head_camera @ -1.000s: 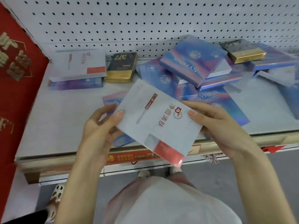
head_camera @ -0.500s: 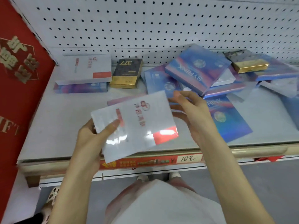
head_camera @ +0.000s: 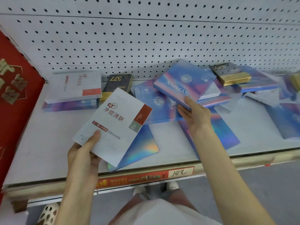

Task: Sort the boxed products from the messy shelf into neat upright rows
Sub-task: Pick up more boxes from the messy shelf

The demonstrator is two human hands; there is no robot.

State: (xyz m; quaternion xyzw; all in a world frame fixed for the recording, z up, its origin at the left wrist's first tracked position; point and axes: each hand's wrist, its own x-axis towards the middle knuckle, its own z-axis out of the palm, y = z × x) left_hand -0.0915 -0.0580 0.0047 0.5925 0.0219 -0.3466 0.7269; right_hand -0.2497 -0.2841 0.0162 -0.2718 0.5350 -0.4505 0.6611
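Observation:
My left hand (head_camera: pixel 84 153) grips the lower corner of a flat white box with red lettering (head_camera: pixel 113 124), held tilted above the shelf's front. My right hand (head_camera: pixel 193 114) takes hold of the near edge of a blue SYRINX box (head_camera: pixel 183 82), thumb on top, fingers beneath; that box leans on a heap of blue boxes (head_camera: pixel 154 103). A holographic blue box (head_camera: pixel 142 146) lies flat under the white one. At the back left a second white box (head_camera: pixel 76 85) lies on a blue box (head_camera: pixel 69 105), beside a black-and-gold 377 box (head_camera: pixel 118 83).
The white shelf (head_camera: pixel 40 143) has a pegboard back (head_camera: pixel 146 38) and a red panel (head_camera: pixel 14 88) at the left. More blue boxes (head_camera: pixel 289 122) and a gold box (head_camera: pixel 235 78) lie scattered at the right. A red price strip (head_camera: pixel 146 177) runs along the front edge.
The white box has turned upright-facing and stays in my left hand alone. My right hand let go of it and reached back to the leaning SYRINX box.

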